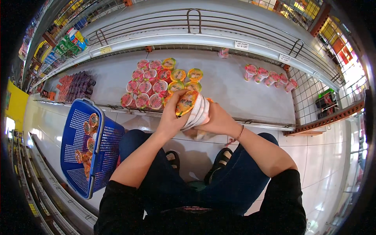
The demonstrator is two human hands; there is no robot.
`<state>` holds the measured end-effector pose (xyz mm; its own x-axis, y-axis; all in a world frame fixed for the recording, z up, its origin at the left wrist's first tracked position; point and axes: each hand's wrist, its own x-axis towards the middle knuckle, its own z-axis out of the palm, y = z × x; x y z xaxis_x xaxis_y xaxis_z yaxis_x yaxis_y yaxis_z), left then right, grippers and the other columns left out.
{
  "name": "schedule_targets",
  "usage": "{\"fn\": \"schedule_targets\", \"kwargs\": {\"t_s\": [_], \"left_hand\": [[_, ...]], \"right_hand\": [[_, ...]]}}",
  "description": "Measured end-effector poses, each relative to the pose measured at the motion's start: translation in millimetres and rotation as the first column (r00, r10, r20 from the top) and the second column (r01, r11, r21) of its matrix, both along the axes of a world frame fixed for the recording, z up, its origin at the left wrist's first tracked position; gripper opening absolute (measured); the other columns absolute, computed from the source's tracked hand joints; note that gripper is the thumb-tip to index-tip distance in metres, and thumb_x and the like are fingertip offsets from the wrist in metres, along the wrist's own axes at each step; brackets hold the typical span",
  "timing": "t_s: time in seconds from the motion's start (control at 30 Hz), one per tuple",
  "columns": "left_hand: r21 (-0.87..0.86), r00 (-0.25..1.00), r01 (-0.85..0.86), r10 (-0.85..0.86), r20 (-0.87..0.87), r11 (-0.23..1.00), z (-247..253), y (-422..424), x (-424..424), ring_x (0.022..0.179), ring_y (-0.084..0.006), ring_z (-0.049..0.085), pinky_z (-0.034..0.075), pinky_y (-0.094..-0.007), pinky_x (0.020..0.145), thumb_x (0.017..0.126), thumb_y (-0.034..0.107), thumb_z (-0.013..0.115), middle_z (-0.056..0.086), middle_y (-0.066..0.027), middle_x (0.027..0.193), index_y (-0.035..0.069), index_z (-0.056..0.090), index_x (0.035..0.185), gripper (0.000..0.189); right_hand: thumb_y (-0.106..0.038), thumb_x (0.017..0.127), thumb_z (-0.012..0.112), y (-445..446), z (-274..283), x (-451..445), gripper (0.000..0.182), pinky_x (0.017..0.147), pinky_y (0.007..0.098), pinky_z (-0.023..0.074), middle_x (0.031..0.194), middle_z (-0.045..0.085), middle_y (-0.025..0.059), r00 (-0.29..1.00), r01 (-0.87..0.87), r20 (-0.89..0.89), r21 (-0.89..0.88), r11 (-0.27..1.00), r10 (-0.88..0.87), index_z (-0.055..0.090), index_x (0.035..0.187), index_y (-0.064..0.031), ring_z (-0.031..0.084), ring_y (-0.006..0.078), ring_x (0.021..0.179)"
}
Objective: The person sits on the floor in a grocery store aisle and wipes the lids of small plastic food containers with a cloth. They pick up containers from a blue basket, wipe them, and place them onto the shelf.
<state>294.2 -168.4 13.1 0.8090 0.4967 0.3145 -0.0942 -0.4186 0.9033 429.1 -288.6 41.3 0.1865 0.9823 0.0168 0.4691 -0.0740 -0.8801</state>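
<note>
My left hand grips a plastic dessert cup with a printed orange foil lid, tilted so the lid faces up towards me. Wrapped against the cup's side is a white cloth, held by my right hand. Just beyond my hands, rows of cups with pink lids and yellow-orange lids stand close together on the grey shelf. My hands and the cloth hide part of the nearest cups.
A blue plastic basket with several orange-lidded cups stands at my left. More pink cups line the shelf's right side. Dark purple packs lie at its left. A wire-railed upper shelf overhangs the back.
</note>
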Motion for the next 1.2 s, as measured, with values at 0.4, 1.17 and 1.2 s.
{"fn": "schedule_targets", "kwargs": {"t_s": [0.4,1.17,1.2], "left_hand": [[0.051,0.987,0.107,-0.1,-0.129,0.993,11,22,0,0.109,-0.0249,0.05,0.039,-0.0338,0.093,0.069,0.01,0.069,0.049,-0.0132,0.117,0.003,0.039,0.126,0.065],[0.405,0.948,-0.282,0.317,-0.019,0.87,7,25,10,0.098,-0.0269,0.05,0.04,-0.0373,0.087,0.065,0.018,0.075,0.049,-0.0128,0.107,0.004,0.045,0.113,0.058],[0.407,0.943,-0.294,0.333,-0.027,0.865,2,29,14,0.1,-0.0269,0.049,0.04,-0.0364,0.088,0.067,0.021,0.076,0.048,-0.0143,0.109,0.004,0.043,0.116,0.062]], "right_hand": [[-0.029,0.061,0.074,10,-33,-1,0.05,0.074,0.0381,0.0488,0.095,0.061,0.0173,0.974,0.132,0.189,-0.023,0.991,-0.126,0.057,0.102,-0.0052,0.06,0.0331,0.086],[-0.03,0.068,0.065,8,-49,-35,0.035,0.074,0.037,0.0469,0.092,0.063,0.0181,0.924,-0.303,0.041,-0.527,0.794,0.379,0.062,0.091,-0.0049,0.06,0.0297,0.086],[-0.028,0.068,0.064,2,-55,-41,0.031,0.073,0.0381,0.0469,0.09,0.063,0.0177,0.864,-0.392,0.081,-0.508,0.767,0.496,0.062,0.088,-0.0044,0.06,0.0298,0.085]]}}
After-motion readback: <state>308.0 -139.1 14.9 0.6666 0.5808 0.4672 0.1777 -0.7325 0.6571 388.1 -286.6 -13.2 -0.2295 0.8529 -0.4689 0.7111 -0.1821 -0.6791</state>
